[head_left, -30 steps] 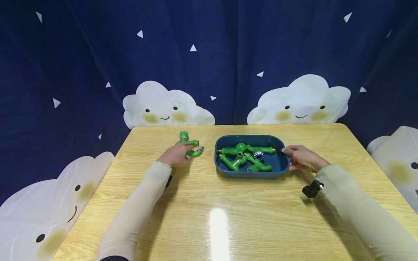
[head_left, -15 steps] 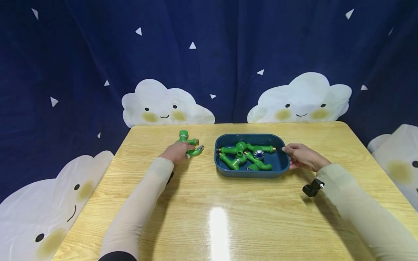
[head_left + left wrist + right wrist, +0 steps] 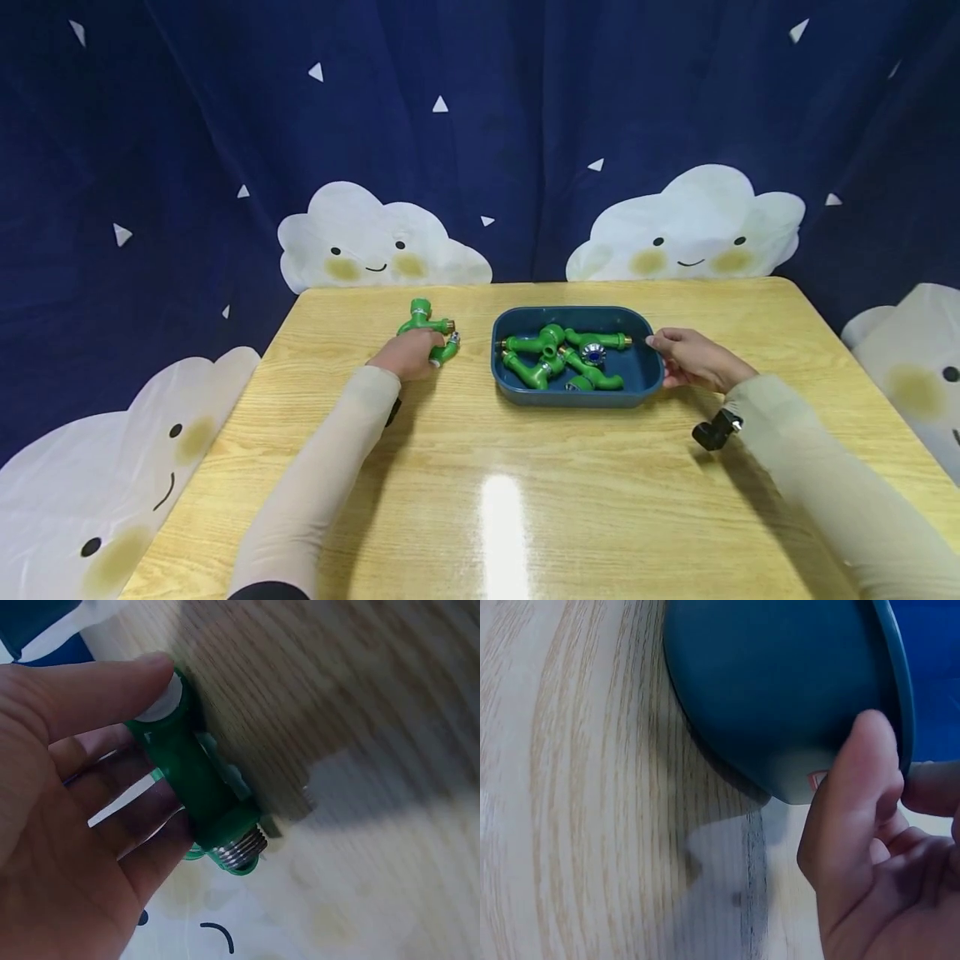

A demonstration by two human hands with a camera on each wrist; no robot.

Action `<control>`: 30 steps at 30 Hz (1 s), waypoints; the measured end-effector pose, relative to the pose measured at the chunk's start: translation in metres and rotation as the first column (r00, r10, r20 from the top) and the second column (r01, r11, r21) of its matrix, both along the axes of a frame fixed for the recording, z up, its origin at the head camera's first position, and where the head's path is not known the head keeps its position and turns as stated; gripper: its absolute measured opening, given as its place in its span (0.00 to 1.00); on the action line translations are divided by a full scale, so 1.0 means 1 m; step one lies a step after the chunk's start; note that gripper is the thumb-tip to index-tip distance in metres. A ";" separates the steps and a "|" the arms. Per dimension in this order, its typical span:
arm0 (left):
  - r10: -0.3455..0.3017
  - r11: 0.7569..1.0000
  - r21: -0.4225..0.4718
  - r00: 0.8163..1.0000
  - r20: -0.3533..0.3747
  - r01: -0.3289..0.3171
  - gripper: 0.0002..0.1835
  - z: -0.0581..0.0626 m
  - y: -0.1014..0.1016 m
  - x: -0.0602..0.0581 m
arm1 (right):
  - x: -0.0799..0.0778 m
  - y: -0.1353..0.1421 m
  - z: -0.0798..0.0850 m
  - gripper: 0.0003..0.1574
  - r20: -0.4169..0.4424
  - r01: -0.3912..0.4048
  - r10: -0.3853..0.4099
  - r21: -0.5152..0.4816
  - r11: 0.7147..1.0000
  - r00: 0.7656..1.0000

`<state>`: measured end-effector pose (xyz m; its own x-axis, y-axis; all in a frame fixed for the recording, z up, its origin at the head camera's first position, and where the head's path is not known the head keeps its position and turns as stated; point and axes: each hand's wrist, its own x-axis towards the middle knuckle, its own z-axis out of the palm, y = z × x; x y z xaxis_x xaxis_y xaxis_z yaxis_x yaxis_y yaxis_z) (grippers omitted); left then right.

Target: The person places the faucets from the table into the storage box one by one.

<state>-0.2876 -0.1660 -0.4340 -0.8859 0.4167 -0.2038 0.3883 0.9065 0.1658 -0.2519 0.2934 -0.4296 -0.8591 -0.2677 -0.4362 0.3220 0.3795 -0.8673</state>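
My left hand grips a small curved green tap over the left part of the table. In the left wrist view its thumb lies on the tap's pale round end and fingers curl behind; a silver threaded end sticks out. Just behind the hand lies another green tap with a brass end, partly hidden by the hand. My right hand pinches the right rim of a dark blue plastic bin, thumb on the outer wall in the right wrist view. Several green taps lie inside the bin.
The wooden table reaches to a dark blue curtain with white clouds at the back. One tap in the bin has a silver and blue round knob. A black wrist camera hangs under the right wrist.
The small tap in my left hand has turned, its silver end swinging back and to the left. The tap behind it shows more now. My right hand and the bin stay in place.
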 end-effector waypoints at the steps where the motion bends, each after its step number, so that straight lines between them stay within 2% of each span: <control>1: -0.001 1.000 0.019 1.000 0.012 0.001 0.16 0.000 -0.001 0.001 | 0.000 0.000 0.000 0.18 -0.002 -0.001 0.001 -0.001 1.000 1.000; 5: -0.019 0.998 0.054 0.998 0.067 0.016 0.18 -0.003 -0.003 0.007 | 0.001 0.000 -0.003 0.18 0.007 -0.005 0.005 0.007 1.000 1.000; 9: -0.011 0.999 0.045 0.996 0.087 0.007 0.27 -0.004 -0.003 0.009 | 0.002 0.000 -0.003 0.18 -0.002 -0.007 0.007 0.023 1.000 1.000; 14: -0.026 1.000 -0.015 0.997 0.074 0.028 0.34 -0.001 -0.002 0.009 | 0.000 0.000 0.000 0.19 -0.013 -0.008 0.009 0.026 1.000 1.000; 24: -0.006 0.998 -0.068 0.998 0.055 0.010 0.34 0.001 0.004 0.008 | -0.002 0.002 -0.001 0.19 -0.004 -0.006 0.007 0.038 0.999 1.000; 30: -0.032 0.995 -0.091 0.999 0.005 0.033 0.33 0.001 0.005 0.004 | -0.002 0.003 -0.001 0.19 -0.003 -0.010 0.010 0.031 0.999 1.000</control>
